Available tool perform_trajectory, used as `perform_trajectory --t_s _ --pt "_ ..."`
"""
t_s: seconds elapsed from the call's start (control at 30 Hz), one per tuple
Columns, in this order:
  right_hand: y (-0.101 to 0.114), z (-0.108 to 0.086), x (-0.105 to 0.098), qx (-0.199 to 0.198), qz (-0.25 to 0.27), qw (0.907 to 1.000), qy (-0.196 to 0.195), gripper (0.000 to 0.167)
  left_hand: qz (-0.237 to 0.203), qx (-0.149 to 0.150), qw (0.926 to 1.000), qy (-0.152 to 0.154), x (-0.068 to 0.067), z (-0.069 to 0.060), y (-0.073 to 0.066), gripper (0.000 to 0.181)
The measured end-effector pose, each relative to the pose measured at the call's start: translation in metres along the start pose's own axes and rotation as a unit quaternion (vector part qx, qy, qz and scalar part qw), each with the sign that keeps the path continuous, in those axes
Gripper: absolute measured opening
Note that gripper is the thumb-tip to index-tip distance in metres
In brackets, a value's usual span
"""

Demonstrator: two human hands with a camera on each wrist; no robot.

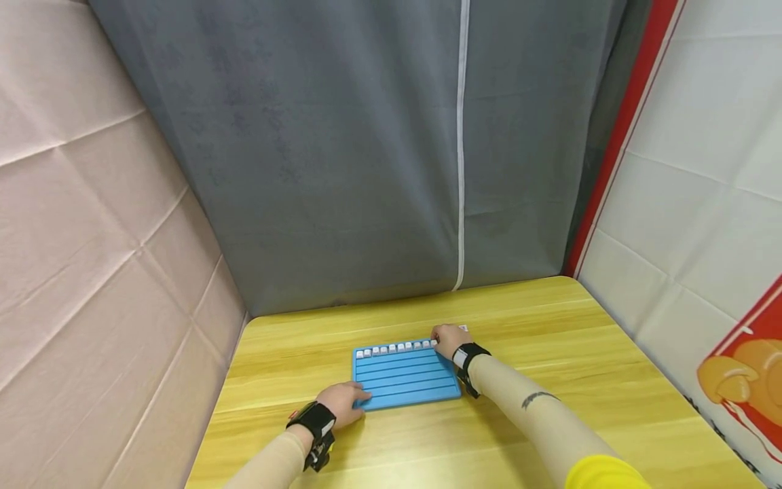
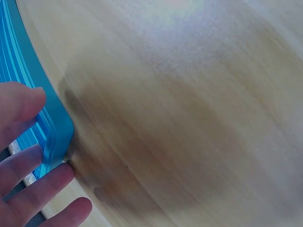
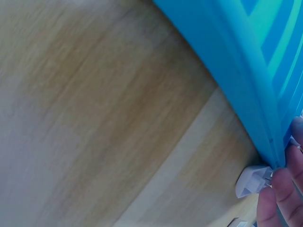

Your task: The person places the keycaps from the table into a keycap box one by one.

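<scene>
A blue tray point(image 1: 406, 387) with parallel grooves lies on the table, and small white keycaps point(image 1: 392, 348) line its far groove. My left hand point(image 1: 342, 402) rests at the tray's near left corner. Its thumb and index finger reach over the rim, with the fingers fairly straight and spread. At the far right corner, my right hand point(image 1: 449, 339) has curled fingers and pinches a white keycap, mostly hidden by the fingertips. A loose white keycap point(image 3: 253, 181) sits on the table against that corner, beside the right fingertips point(image 3: 284, 187).
Another small white piece point(image 1: 463, 327) lies just beyond the right hand on the wood-grain table point(image 1: 293, 360). A grey curtain point(image 1: 366, 170) hangs behind the table. Pale cloth walls point(image 1: 91, 238) stand at both sides.
</scene>
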State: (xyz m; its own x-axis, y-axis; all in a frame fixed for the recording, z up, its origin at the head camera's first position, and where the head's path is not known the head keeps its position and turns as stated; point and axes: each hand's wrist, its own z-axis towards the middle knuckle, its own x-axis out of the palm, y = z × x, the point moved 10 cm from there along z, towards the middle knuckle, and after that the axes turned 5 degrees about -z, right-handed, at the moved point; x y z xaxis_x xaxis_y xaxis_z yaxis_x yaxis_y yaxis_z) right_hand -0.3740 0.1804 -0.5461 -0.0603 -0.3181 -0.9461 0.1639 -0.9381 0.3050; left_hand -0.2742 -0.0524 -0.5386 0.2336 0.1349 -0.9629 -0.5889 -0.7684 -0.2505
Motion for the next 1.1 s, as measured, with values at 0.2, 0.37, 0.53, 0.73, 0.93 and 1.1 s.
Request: perform_trajectory --t_s 0.2,0.37,0.53,0.73,0.93,1.1 --pt "-0.002 0.0 0.002 -0.002 -0.002 1.0 -0.002 0.008 -0.007 -0.004 1.0 0.003 -0.001 0.0 -0.001 0.036" --pt "-0.002 0.001 0.0 0.004 0.003 1.0 0.005 0.007 -0.006 -0.002 1.0 0.004 0.002 0.002 0.003 0.036" --pt "0.002 0.004 -0.01 -0.014 0.02 0.9994 0.023 0.014 -0.002 -0.004 1.0 0.004 0.006 0.003 0.008 0.035" --pt "-0.016 0.009 -0.023 -0.016 0.029 0.9985 0.043 0.015 -0.006 0.002 0.9999 -0.008 0.0 0.002 0.001 0.035" --pt "-0.035 0.01 -0.033 -0.03 0.03 0.9983 0.039 0.012 -0.007 0.002 0.9999 -0.01 -0.003 0.003 -0.004 0.035" --pt "-0.043 0.006 -0.027 -0.041 0.018 0.9973 0.059 0.012 -0.008 0.004 0.9999 -0.011 -0.004 0.002 -0.003 0.035"
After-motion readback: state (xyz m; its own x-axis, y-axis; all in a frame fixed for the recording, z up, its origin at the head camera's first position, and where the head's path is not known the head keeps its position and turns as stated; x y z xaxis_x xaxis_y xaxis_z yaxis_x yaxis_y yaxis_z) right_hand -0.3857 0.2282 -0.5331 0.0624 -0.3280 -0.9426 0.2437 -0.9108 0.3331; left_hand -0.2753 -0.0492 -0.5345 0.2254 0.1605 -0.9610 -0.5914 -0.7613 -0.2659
